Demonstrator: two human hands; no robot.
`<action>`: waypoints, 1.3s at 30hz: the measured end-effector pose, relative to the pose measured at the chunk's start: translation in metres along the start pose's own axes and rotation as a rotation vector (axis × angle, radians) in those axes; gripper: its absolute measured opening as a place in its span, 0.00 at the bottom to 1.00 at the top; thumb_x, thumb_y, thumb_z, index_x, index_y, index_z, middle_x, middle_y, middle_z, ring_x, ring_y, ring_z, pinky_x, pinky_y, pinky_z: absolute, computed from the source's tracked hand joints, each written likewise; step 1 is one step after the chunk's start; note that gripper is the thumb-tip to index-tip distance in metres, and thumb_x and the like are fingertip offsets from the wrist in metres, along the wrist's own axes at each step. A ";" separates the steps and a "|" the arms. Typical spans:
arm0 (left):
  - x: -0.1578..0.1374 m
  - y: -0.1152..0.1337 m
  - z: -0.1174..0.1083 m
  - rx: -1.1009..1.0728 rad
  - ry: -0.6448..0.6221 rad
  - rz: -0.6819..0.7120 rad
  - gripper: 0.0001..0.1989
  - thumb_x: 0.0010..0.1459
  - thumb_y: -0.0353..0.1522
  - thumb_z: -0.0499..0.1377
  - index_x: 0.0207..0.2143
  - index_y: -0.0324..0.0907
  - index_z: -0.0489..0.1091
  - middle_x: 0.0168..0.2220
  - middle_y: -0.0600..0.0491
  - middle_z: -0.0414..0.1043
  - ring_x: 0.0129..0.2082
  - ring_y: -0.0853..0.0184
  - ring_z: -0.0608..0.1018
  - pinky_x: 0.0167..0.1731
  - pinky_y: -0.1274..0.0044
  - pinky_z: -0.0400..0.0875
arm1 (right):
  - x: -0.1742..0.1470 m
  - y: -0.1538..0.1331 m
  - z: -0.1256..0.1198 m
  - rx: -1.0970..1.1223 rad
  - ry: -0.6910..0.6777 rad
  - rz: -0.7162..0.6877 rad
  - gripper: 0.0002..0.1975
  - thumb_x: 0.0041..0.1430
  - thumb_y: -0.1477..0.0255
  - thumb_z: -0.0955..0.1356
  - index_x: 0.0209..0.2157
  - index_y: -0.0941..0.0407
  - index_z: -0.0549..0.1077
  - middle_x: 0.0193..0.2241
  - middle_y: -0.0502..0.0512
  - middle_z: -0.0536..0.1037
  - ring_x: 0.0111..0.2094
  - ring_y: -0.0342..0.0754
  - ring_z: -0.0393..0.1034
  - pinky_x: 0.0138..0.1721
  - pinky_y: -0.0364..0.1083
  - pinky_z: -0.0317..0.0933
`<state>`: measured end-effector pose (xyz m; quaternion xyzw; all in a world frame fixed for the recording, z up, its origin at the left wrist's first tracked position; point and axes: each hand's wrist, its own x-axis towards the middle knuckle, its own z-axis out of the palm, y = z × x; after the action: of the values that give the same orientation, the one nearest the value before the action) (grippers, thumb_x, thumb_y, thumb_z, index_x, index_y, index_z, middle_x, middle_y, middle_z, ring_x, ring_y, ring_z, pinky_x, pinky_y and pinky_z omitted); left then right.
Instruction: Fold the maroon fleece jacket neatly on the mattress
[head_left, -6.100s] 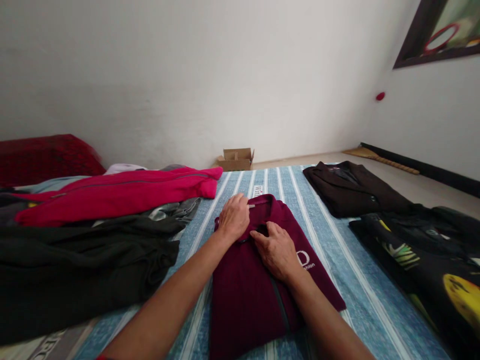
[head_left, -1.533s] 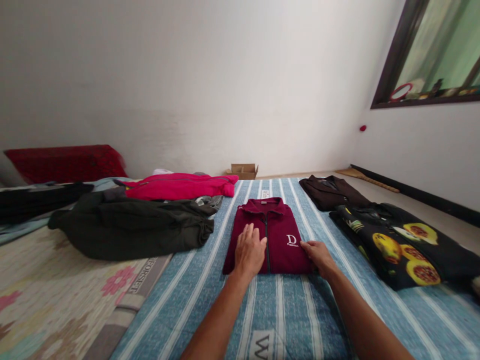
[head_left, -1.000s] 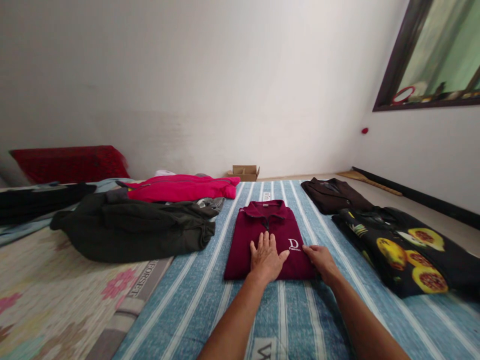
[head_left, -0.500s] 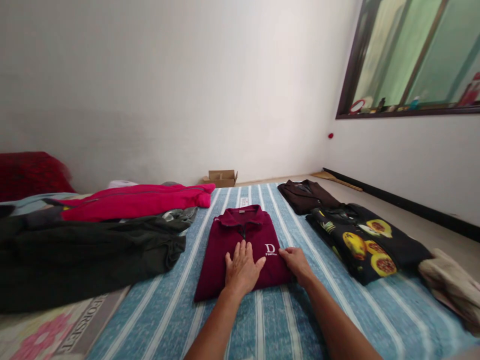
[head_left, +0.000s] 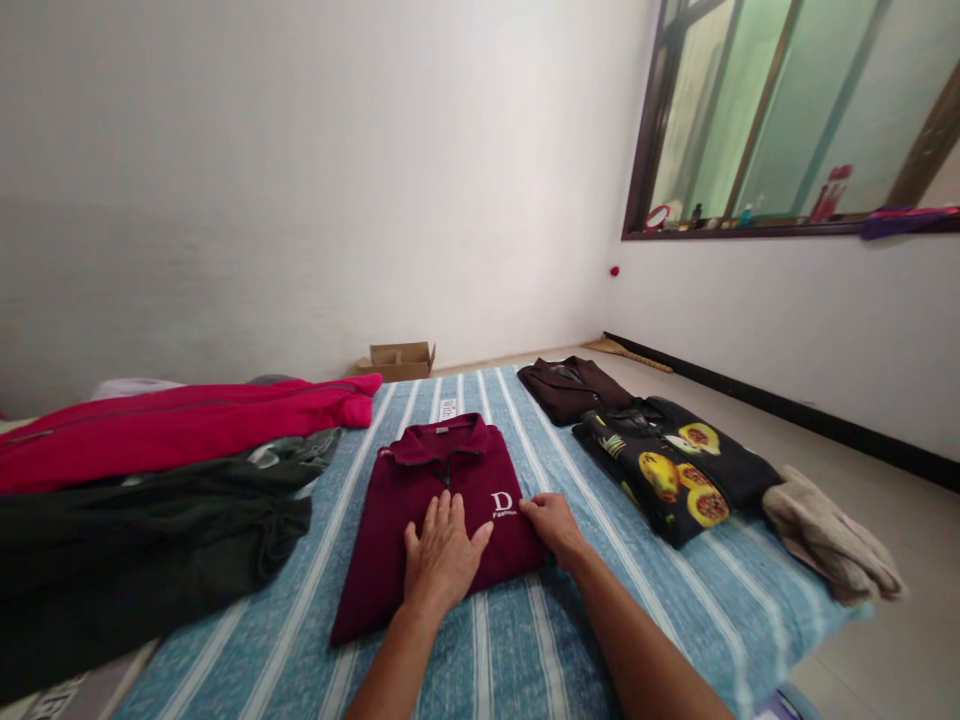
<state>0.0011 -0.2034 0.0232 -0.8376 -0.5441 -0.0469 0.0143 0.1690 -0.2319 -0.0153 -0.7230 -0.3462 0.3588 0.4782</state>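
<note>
A folded maroon collared shirt [head_left: 390,530] with a short zip and a white "D Fashion" print lies face up on the blue striped bed sheet [head_left: 300,600]. My left hand [head_left: 444,555] rests flat on its front below the zip, fingers spread. At the shirt's right side, my right hand [head_left: 553,525] has thumb and fingers closed on the edge near the print. The fingertips of that hand are partly hidden.
Pink [head_left: 225,425] and dark green [head_left: 150,550] garments lie at left. On the right are a folded brown garment [head_left: 574,388], a black fruit-print garment [head_left: 667,470] and a beige cloth [head_left: 832,535] at the bed's edge. A cardboard box [head_left: 401,360] stands by the wall.
The view has turned to the right, so everything appears further left and more of the window shows. Both hands keep their places on the shirt.
</note>
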 end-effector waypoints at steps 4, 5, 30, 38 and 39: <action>0.000 0.001 -0.001 0.010 0.002 -0.005 0.35 0.60 0.48 0.41 0.62 0.34 0.52 0.64 0.41 0.47 0.64 0.55 0.50 0.57 0.56 0.47 | -0.001 -0.003 0.000 -0.006 0.000 0.004 0.12 0.54 0.69 0.65 0.20 0.59 0.70 0.14 0.46 0.64 0.17 0.39 0.57 0.18 0.39 0.46; 0.000 0.001 -0.001 0.011 0.001 -0.006 0.35 0.60 0.48 0.41 0.62 0.34 0.52 0.64 0.41 0.47 0.64 0.55 0.50 0.57 0.56 0.47 | -0.001 -0.003 0.000 -0.008 0.001 0.005 0.12 0.54 0.69 0.65 0.20 0.59 0.70 0.14 0.45 0.64 0.16 0.39 0.56 0.18 0.40 0.46; -0.006 0.004 -0.008 0.009 -0.008 -0.008 0.34 0.60 0.47 0.41 0.62 0.34 0.52 0.64 0.41 0.48 0.64 0.55 0.52 0.58 0.58 0.48 | 0.003 0.003 0.002 -0.015 -0.027 0.009 0.12 0.54 0.68 0.65 0.21 0.59 0.71 0.16 0.48 0.69 0.18 0.40 0.60 0.19 0.39 0.48; -0.006 0.004 -0.008 0.015 0.008 -0.006 0.34 0.60 0.47 0.42 0.61 0.34 0.53 0.64 0.41 0.49 0.64 0.56 0.52 0.57 0.58 0.49 | 0.000 0.000 0.001 -0.024 -0.016 0.001 0.13 0.54 0.67 0.65 0.21 0.59 0.71 0.16 0.48 0.69 0.19 0.40 0.60 0.19 0.40 0.47; -0.006 0.004 -0.007 0.015 0.011 -0.007 0.34 0.60 0.47 0.42 0.61 0.34 0.53 0.64 0.41 0.49 0.64 0.56 0.52 0.57 0.58 0.49 | 0.000 0.000 0.001 -0.027 -0.013 -0.001 0.13 0.54 0.67 0.65 0.22 0.60 0.71 0.16 0.48 0.70 0.19 0.40 0.61 0.19 0.40 0.47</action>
<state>0.0015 -0.2109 0.0296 -0.8354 -0.5471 -0.0475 0.0233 0.1686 -0.2315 -0.0155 -0.7268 -0.3545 0.3585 0.4665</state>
